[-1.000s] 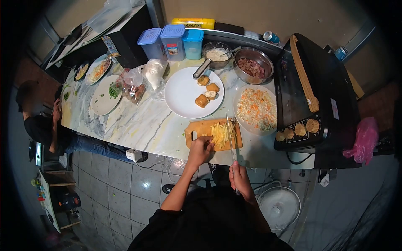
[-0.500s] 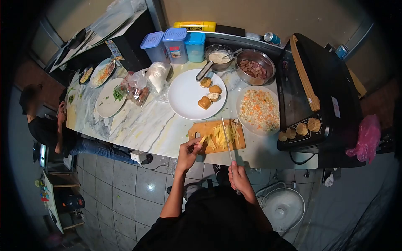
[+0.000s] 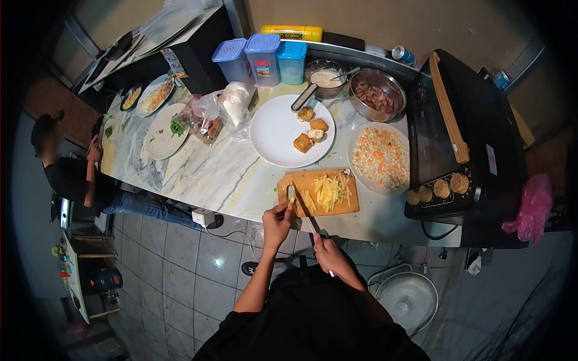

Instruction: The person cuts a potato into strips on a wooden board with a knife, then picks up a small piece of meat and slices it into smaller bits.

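A wooden cutting board point(image 3: 303, 176) lies at the counter's front edge, with a heap of thin pale-yellow food strips point(image 3: 329, 191) over its middle and right side. My left hand point(image 3: 277, 228) is at the board's left front corner, fingers pinched on a small pale-yellow strip point(image 3: 292, 198). In my right hand point(image 3: 330, 255), fingers wrapped round its handle, is a long knife point(image 3: 310, 224). Its blade slants up and left over the board, close beside the left fingertips. Just beyond the board stands a white plate point(image 3: 271, 141) with several browned fried pieces point(image 3: 302, 142) and a metal-handled tool point(image 3: 304, 97).
A plate of shredded carrot mix point(image 3: 380, 157) and a steel bowl of meat point(image 3: 376, 99) stand right, beside a black oven point(image 3: 481, 132). Plastic bags point(image 3: 235, 102), lidded containers point(image 3: 263, 60) and a plate with greens point(image 3: 158, 141) are left. A person point(image 3: 75, 174) stands far left.
The knife has swung from the strips to the board's left side, near my left fingers. My right hand has shifted left. The whole view has shifted slightly.
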A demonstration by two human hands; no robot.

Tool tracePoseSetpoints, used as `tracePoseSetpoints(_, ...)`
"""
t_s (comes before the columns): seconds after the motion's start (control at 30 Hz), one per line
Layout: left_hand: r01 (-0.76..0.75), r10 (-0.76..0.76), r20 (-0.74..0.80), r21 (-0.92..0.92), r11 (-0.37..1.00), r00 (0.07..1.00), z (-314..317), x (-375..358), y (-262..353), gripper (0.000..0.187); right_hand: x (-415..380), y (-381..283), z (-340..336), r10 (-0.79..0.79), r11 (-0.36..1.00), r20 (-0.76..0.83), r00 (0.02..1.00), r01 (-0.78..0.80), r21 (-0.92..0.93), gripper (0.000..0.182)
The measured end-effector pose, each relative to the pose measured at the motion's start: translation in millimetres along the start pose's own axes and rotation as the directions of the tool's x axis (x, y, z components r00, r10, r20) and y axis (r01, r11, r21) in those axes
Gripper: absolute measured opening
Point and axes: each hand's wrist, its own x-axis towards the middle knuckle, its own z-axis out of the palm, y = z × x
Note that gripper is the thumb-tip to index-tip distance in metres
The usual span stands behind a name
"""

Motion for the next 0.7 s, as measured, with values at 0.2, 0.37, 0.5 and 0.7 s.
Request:
tracePoseSetpoints(0.2,0.052,-0.057,0.027,0.177,0.983,0.998,7,-6,16,0.024,3,9,-3,0.01,1.0,-0.001,1.0,-0.01,0.018,0.051)
tracePoseSetpoints(0.37,0.027,-0.031,0.019,0.184,0.983,0.999,13,-7,20,0.021,4,16,-6,-0.044,0.998,-0.026,0.999,0.042,-0.053,0.069)
tracePoseSetpoints(0.5,-0.016,0.011,0.042,0.137,0.99,0.999,5,-4,19,0.02,1,13,-9,-0.095,0.994,-0.063,0.994,0.092,-0.053,0.067)
tracePoseSetpoints(0.7,0.029,-0.045,0.183,0.088,0.996,0.982,-26,6,21,0.019,-1,10,-12,-0.08,0.996,-0.054,0.995,0.082,0.03,0.056)
